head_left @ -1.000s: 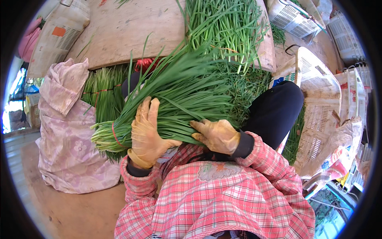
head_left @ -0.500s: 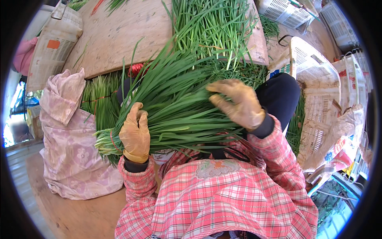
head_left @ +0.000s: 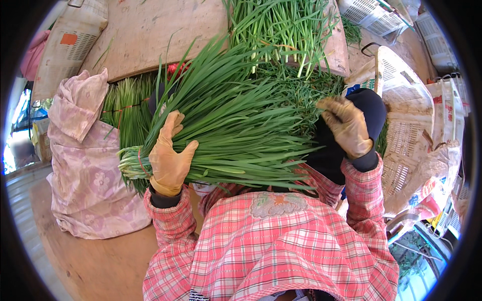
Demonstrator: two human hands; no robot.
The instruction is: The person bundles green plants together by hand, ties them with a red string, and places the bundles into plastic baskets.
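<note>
Roughly: left hand (head_left: 172,160) spread loosely against the leafy bundle (head_left: 241,133), before the plaid smock (head_left: 251,241); right hand (head_left: 347,128) off it, fingers half-curled. I judge it light, limp-leaved, easily bruised; I'd grip the likely firmer stems (head_left: 130,163) by the red band (head_left: 141,161).

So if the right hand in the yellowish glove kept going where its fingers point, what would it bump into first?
The right hand would probably meet the loose heap of thin dark-green leaves first, though depth is unclear.
</note>
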